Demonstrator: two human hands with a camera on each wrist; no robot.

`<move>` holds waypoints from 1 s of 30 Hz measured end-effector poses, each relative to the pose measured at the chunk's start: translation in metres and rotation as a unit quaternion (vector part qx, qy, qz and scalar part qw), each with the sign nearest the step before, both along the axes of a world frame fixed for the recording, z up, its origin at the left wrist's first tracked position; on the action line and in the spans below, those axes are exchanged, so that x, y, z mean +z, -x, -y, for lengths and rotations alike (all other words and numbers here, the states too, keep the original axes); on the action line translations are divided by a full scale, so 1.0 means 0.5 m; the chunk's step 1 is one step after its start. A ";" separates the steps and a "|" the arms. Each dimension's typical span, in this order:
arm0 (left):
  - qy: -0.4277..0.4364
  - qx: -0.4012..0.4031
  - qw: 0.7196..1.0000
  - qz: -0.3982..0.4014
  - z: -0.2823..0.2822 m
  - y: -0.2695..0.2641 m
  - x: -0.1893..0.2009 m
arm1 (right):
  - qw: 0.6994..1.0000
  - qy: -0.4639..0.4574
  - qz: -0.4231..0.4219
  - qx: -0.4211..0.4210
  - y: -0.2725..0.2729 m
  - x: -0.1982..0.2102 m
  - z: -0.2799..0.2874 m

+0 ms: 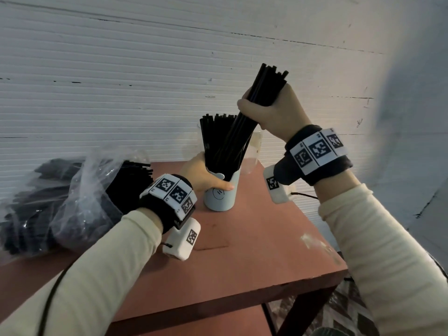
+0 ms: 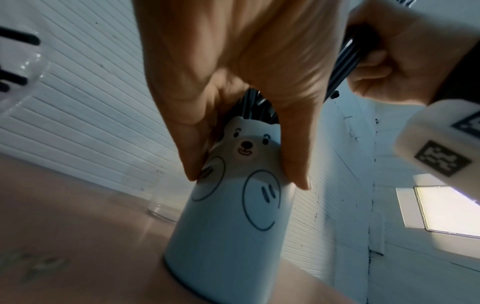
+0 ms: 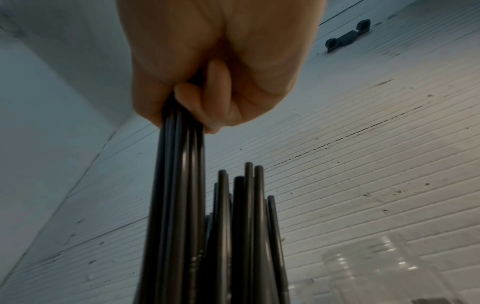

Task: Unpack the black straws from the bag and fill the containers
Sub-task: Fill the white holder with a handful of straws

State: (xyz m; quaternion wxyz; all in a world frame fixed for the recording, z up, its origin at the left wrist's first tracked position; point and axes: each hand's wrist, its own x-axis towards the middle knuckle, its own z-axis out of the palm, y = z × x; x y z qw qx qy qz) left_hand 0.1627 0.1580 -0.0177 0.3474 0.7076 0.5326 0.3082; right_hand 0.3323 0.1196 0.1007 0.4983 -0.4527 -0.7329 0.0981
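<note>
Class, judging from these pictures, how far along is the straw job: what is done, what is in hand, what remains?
Done: the bear cup already holds many upright straws. In hand: the left hand grips the cup while the right hand holds a bundle of straws angled into it. Left: the plastic bag holds many more, and a clear container stands behind.

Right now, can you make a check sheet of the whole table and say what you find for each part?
Surface: reddish-brown table, scuffed.
Job's things: bear cup upright, holding black straws; straw bundle tilted into it; plastic bag of straws at left.
Clutter: clear container behind cup.
Grippers: left hand grips the cup; right hand grips the bundle.
Cables: black cable under left sleeve.
Surroundings: white ribbed wall.
</note>
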 end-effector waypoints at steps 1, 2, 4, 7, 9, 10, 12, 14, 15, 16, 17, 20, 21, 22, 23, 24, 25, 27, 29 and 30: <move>0.003 -0.002 1.000 -0.002 -0.005 0.002 -0.003 | 1.000 -0.002 0.008 0.004 0.003 0.000 -0.004; 0.004 -0.004 1.000 -0.006 -0.003 0.003 -0.002 | 1.000 -0.002 0.017 0.008 0.005 0.001 -0.008; 0.004 -0.004 1.000 -0.007 -0.007 0.006 -0.004 | 0.999 -0.003 0.034 0.011 0.009 0.004 -0.016; 0.003 -0.008 1.000 -0.004 -0.008 0.007 -0.009 | 0.997 -0.007 0.069 0.018 0.016 0.009 -0.024; 0.000 -0.008 1.000 0.006 -0.007 0.007 -0.009 | 0.994 0.009 0.101 0.030 0.020 0.005 -0.032; 0.002 -0.007 1.000 0.008 -0.005 0.008 -0.008 | 0.992 0.025 0.115 0.037 0.022 0.000 -0.037; 0.002 -0.012 1.000 0.014 -0.006 0.009 -0.009 | 0.987 0.054 0.149 0.034 0.032 -0.018 -0.046; -0.001 -0.019 1.000 0.024 -0.007 0.009 -0.011 | 0.979 0.042 0.200 -0.021 0.037 -0.043 -0.050; -0.003 -0.021 0.999 0.028 -0.009 0.009 -0.013 | 0.974 0.023 0.220 -0.055 0.040 -0.053 -0.048; -0.004 -0.021 0.999 0.029 -0.010 0.009 -0.014 | 0.968 0.005 0.236 -0.085 0.042 -0.062 -0.046; -0.006 -0.023 0.999 0.032 -0.013 0.010 -0.017 | 0.964 -0.010 0.245 -0.104 0.043 -0.070 -0.045; -0.002 -0.025 0.999 0.031 -0.017 0.011 -0.021 | 0.968 -0.021 0.225 -0.107 0.044 -0.084 -0.040; -0.002 -0.027 0.999 0.032 -0.018 0.012 -0.022 | 0.976 -0.029 0.194 -0.096 0.045 -0.087 -0.039; -0.003 -0.027 0.999 0.033 -0.018 0.013 -0.022 | 0.983 -0.049 0.155 -0.082 0.047 -0.087 -0.037; -0.005 -0.026 0.999 0.036 -0.019 0.013 -0.023 | 0.988 -0.077 0.116 -0.065 0.047 -0.087 -0.035; -0.005 -0.024 0.999 0.037 -0.018 0.014 -0.023 | 0.990 -0.109 0.080 -0.047 0.045 -0.087 -0.033; -0.007 -0.022 0.999 0.038 -0.018 0.013 -0.023 | 0.988 -0.140 0.050 -0.030 0.045 -0.084 -0.029; -0.011 -0.020 0.999 0.033 -0.017 0.012 -0.022 | 0.984 -0.174 0.036 -0.014 0.046 -0.079 -0.023; -0.013 -0.015 0.999 0.025 -0.017 0.010 -0.022 | 0.980 -0.165 0.109 -0.014 0.049 -0.078 -0.025; -0.012 -0.010 1.000 0.024 -0.016 0.009 -0.022 | 0.977 -0.143 0.158 -0.010 0.050 -0.081 -0.027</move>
